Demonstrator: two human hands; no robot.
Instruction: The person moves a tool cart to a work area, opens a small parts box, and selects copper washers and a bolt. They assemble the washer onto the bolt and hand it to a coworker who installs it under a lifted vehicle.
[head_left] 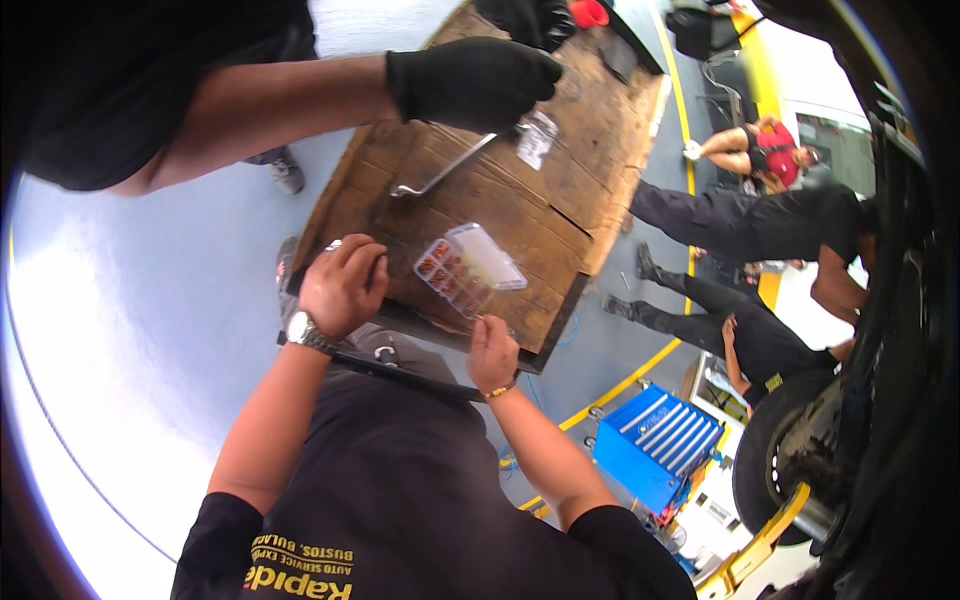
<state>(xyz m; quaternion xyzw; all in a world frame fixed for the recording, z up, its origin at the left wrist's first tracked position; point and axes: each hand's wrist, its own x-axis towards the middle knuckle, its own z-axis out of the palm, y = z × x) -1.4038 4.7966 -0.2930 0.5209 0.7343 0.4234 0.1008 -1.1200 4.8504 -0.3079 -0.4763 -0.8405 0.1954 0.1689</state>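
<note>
Cardboard sheet (560, 190), gloved hand (470, 82) on wrench (440, 172).

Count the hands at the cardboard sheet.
3. Left hand curled at its near edge, right hand by the clear parts case, a co-worker's black-gloved hand over the wrench. Dark shape at top may be another.

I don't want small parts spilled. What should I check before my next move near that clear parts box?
1. Clear parts box lies flat on the cardboard, lid open: ok.
2. Space around the box: not ok. A co-worker's hand and their other hand are close to it.
3. Left hand, gloved, grip on the wrench: cannot tell, as the hand hides the wrench's end.
4. Right hand: cannot tell, as it is cut off at the top edge.
5. Small clear bag rests on the cardboard: ok.
</note>
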